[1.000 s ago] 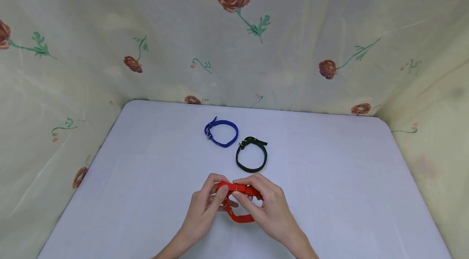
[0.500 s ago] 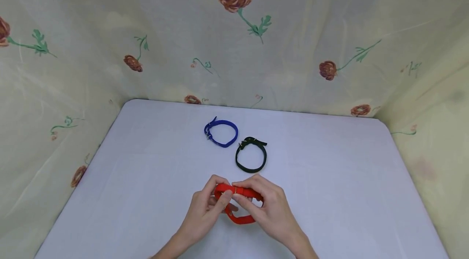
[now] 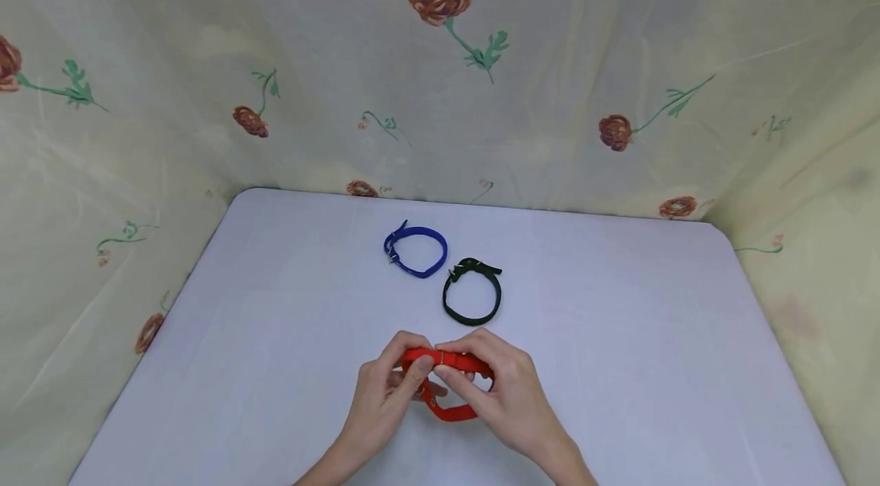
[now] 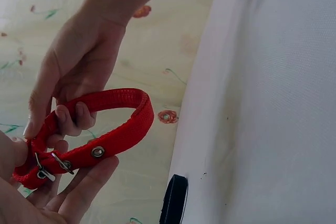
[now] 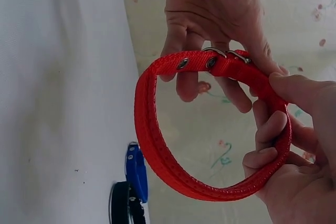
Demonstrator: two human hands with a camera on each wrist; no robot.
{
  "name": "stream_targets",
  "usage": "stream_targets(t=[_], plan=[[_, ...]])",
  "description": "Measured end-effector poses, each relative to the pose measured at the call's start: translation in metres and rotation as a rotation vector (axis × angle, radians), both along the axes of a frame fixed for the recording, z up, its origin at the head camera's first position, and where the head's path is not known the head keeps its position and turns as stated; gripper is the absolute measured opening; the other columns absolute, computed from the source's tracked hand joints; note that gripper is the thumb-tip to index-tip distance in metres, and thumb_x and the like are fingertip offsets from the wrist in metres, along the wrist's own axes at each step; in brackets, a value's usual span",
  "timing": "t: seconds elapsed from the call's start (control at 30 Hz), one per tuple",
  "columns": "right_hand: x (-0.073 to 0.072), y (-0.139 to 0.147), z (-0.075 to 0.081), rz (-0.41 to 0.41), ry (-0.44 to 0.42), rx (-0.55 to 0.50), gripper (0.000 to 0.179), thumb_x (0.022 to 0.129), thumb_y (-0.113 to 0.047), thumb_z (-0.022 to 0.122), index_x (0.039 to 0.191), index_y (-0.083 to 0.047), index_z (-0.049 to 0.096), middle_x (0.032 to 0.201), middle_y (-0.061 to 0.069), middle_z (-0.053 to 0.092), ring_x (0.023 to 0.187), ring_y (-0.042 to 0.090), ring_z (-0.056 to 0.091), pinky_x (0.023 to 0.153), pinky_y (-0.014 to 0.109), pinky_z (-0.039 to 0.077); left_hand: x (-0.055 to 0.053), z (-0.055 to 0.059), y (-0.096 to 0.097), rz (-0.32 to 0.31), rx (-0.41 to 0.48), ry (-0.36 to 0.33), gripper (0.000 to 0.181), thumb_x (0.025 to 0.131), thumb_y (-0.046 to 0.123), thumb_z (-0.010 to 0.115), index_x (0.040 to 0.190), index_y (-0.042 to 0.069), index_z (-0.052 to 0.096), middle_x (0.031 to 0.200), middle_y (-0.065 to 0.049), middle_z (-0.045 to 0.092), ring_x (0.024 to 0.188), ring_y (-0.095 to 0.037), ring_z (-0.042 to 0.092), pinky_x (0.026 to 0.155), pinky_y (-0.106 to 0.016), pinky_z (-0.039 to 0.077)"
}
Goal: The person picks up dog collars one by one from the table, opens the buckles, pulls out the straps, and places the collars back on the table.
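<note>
A red dog collar [image 3: 457, 414], fastened into a loop, is held up between both hands above the near part of the table. My left hand [image 3: 376, 393] pinches it at the left, thumb on the strap and other fingers underneath. Opposite, my right hand [image 3: 507, 393] grips the upper strap between thumb and fingers, close to a narrow keeper [image 3: 442, 357]. In the left wrist view, a metal buckle [image 4: 62, 163] and an eyelet [image 4: 98, 151] show near the left fingers. The right wrist view shows the collar's wide loop [image 5: 176, 178] hanging between the hands; the strap's tip is hidden by fingers.
Beyond the hands, a black collar [image 3: 472, 322] lies buckled on the white table [image 3: 619, 333]. A blue collar [image 3: 444, 247] lies behind it to the left. Flower-patterned cloth [image 3: 536, 127] hangs around the table's back and sides.
The red collar's upper strap and keeper have shifted slightly left, and my left thumb has slid a little to the right along it. Both hands stay in nearly the same place.
</note>
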State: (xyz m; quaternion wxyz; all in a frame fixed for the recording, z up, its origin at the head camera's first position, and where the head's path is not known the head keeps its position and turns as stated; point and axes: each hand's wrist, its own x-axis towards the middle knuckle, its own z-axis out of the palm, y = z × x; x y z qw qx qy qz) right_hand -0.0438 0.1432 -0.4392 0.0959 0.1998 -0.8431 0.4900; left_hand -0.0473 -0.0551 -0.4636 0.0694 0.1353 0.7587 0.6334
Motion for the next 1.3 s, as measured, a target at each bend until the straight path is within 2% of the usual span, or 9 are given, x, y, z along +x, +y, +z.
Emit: stream_targets(t=[0.23,0.57,0.77,0.9,0.93,1.03,1.17,1.3], plan=[[-0.0008,0.0019,0.0015,-0.021,-0.055,0.016,0.021,0.096,-0.023,0.084,0.116,-0.026,0.077,0.106,-0.013,0.077,0.084,0.001,0.065,0.071,0.023,0.061,-0.0004,0.001,0.0007,-0.006,0.023,-0.053,0.014,0.112,0.024,0.059,0.124,0.016,0.058,0.109,-0.015,0.081,0.08,-0.02,0.084,0.072,-0.028,0.066],[-0.0006,0.0024,0.0001,-0.047,-0.091,0.014,0.019,0.097,-0.023,0.083,0.115,-0.023,0.077,0.104,-0.01,0.078,0.082,0.001,0.063,0.068,0.021,0.058,0.0006,0.0003,0.0018,-0.006,0.036,-0.062,0.012,0.113,0.023,0.055,0.123,0.015,0.055,0.103,-0.018,0.083,0.077,-0.013,0.083,0.071,-0.029,0.066],[-0.0004,0.002,0.0005,-0.069,-0.132,0.01,0.02,0.096,-0.02,0.083,0.114,-0.023,0.076,0.101,-0.008,0.079,0.081,0.001,0.063,0.067,0.023,0.058,0.003,-0.0004,0.0053,0.022,0.025,-0.099,0.013,0.114,0.025,0.054,0.123,0.016,0.052,0.103,-0.014,0.084,0.073,-0.011,0.082,0.071,-0.028,0.066],[0.0006,0.0006,0.0007,-0.075,-0.156,0.0,0.019,0.097,-0.019,0.081,0.114,-0.022,0.075,0.102,-0.007,0.078,0.084,0.002,0.065,0.07,0.025,0.06,0.0052,-0.0008,0.007,0.042,0.042,-0.129,0.014,0.115,0.026,0.052,0.125,0.016,0.05,0.1,-0.019,0.082,0.071,-0.012,0.081,0.071,-0.028,0.065],[0.0008,0.0001,0.0007,-0.079,-0.163,-0.001,0.018,0.097,-0.018,0.081,0.114,-0.021,0.075,0.102,-0.007,0.078,0.084,0.002,0.066,0.07,0.025,0.061,0.0057,-0.0007,0.0071,0.042,0.054,-0.143,0.015,0.116,0.028,0.049,0.126,0.016,0.048,0.103,-0.021,0.082,0.071,-0.013,0.082,0.071,-0.028,0.066],[0.0011,-0.0002,0.0005,-0.103,-0.172,0.003,0.019,0.097,-0.016,0.079,0.114,-0.02,0.074,0.1,-0.006,0.076,0.081,0.003,0.064,0.068,0.022,0.058,0.0062,0.0013,0.0055,0.101,0.09,-0.181,0.02,0.118,0.032,0.041,0.128,0.015,0.043,0.11,-0.025,0.079,0.071,-0.016,0.081,0.07,-0.028,0.065],[0.0004,0.0008,0.0,-0.119,-0.159,0.004,0.018,0.097,-0.014,0.078,0.114,-0.019,0.072,0.096,-0.006,0.074,0.076,0.004,0.06,0.064,0.021,0.054,0.0057,0.0043,0.0023,0.152,0.165,-0.219,0.022,0.119,0.034,0.035,0.126,0.014,0.038,0.119,-0.022,0.08,0.073,-0.019,0.082,0.073,-0.031,0.067],[0.0005,0.0005,-0.0005,-0.121,-0.15,0.002,0.018,0.097,-0.014,0.078,0.113,-0.02,0.072,0.096,-0.007,0.074,0.076,0.004,0.059,0.063,0.021,0.053,0.0059,0.0025,0.0013,0.148,0.194,-0.226,0.018,0.119,0.033,0.037,0.125,0.016,0.038,0.118,-0.02,0.081,0.075,-0.02,0.083,0.074,-0.033,0.067]])
